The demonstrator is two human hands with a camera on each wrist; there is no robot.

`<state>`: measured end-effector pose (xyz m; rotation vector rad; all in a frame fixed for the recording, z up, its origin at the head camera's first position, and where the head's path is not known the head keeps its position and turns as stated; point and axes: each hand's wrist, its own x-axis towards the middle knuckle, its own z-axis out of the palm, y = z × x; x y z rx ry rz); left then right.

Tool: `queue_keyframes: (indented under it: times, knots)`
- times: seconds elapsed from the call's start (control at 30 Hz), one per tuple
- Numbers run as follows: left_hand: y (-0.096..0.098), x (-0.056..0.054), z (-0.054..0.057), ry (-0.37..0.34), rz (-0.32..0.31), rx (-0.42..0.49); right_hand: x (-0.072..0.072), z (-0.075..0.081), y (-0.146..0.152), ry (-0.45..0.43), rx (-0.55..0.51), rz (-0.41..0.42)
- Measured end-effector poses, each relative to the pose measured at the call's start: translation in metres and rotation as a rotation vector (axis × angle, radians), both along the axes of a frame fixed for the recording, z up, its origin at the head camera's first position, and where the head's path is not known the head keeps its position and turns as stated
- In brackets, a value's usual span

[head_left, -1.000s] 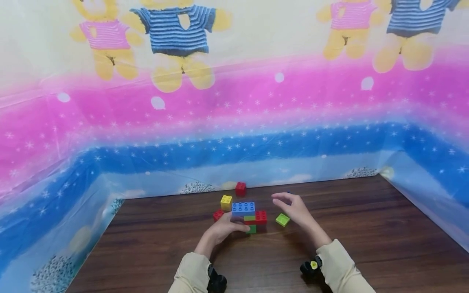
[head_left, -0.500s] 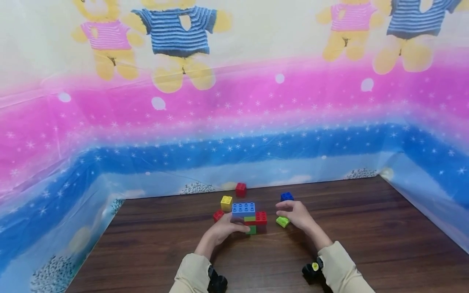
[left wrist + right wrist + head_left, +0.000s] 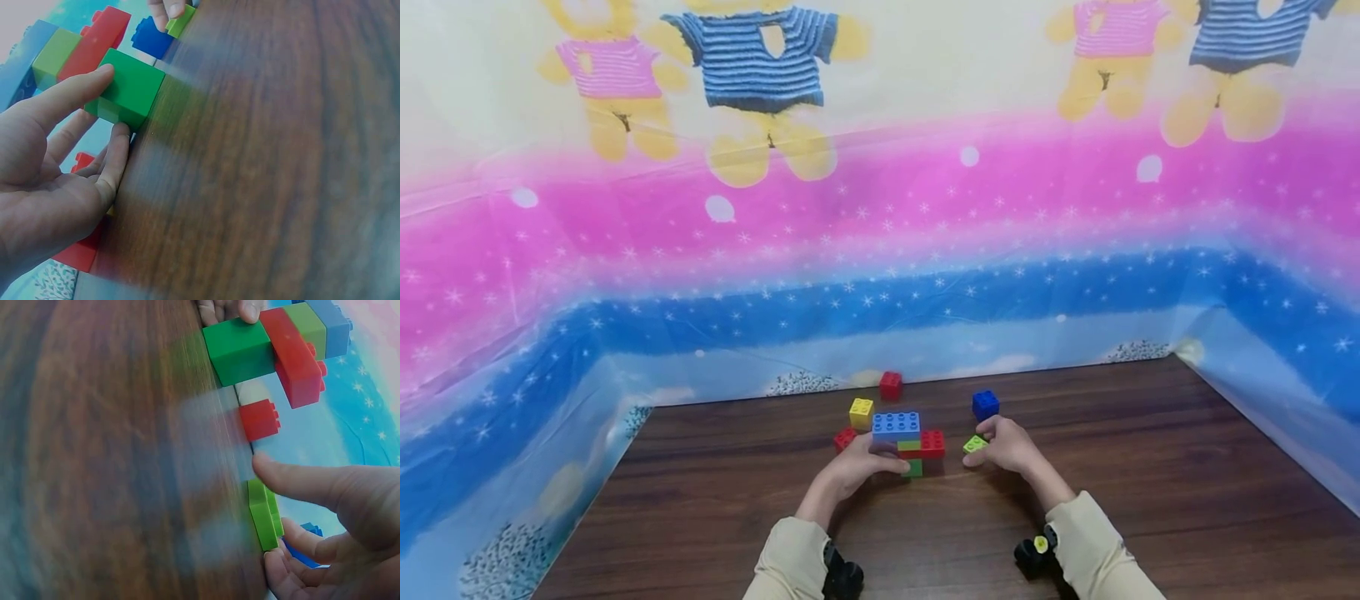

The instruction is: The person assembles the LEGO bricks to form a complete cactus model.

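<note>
My left hand (image 3: 853, 465) grips a stack of toy building bricks, thumb on the green bottom brick (image 3: 134, 87) and fingers behind it. Above the green come a red brick (image 3: 932, 444), a lime brick (image 3: 305, 328) and a light blue top brick (image 3: 896, 426). The red one juts out to the right. My right hand (image 3: 1011, 447) is at a flat lime brick (image 3: 265, 515) on the table, thumb on the near side and fingers on the far side. In the right wrist view a small gap shows between thumb tip and brick; fingertips lie against its other end.
Behind the right hand sits a dark blue brick (image 3: 985, 405). A yellow brick (image 3: 861, 413) and a red brick (image 3: 891, 386) stand behind the stack. Another red brick (image 3: 844, 440) is partly hidden by the left hand. A printed cloth (image 3: 880, 308) borders the wooden table (image 3: 737, 492).
My right hand has come down and toward me, from above the dark blue brick to around the flat lime brick. The dark blue brick is now uncovered. The left hand keeps its hold on the stack.
</note>
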<state>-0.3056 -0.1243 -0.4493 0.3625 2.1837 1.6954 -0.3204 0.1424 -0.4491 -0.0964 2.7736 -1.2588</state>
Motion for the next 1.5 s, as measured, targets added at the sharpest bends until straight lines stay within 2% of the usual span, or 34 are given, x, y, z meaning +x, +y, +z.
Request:
queue_keyframes:
  times: [0.27, 0.43, 0.63, 0.87, 1.03, 1.17, 1.3, 1.5]
  knots:
    - [0.0, 0.002, 0.0, 0.0, 0.012, -0.012, 0.003, 0.002, 0.001, 0.054, 0.059, 0.026]
    - [0.002, 0.002, -0.001, -0.004, 0.007, -0.001, 0.002, -0.001, 0.001, 0.049, 0.012, 0.022]
    - [0.003, 0.003, -0.001, -0.006, 0.001, -0.002, -0.001, -0.006, 0.004, 0.033, -0.096, 0.048]
    - [0.002, 0.003, -0.003, -0.011, -0.005, -0.009, -0.003, -0.006, 0.008, -0.134, -0.376, 0.182]
    - [0.002, 0.004, -0.003, -0.005, 0.01, -0.037, -0.004, 0.0, 0.007, -0.156, -0.474, 0.232]
    - [0.002, 0.003, -0.002, 0.009, 0.008, -0.042, -0.005, 0.006, 0.006, -0.152, -0.492, 0.208]
    - [0.002, 0.001, -0.002, 0.022, 0.013, -0.042, -0.005, 0.012, 0.003, -0.123, -0.457, 0.208]
    - [0.002, 0.0, -0.001, 0.025, 0.012, -0.043, -0.002, 0.017, -0.003, -0.085, -0.442, 0.292]
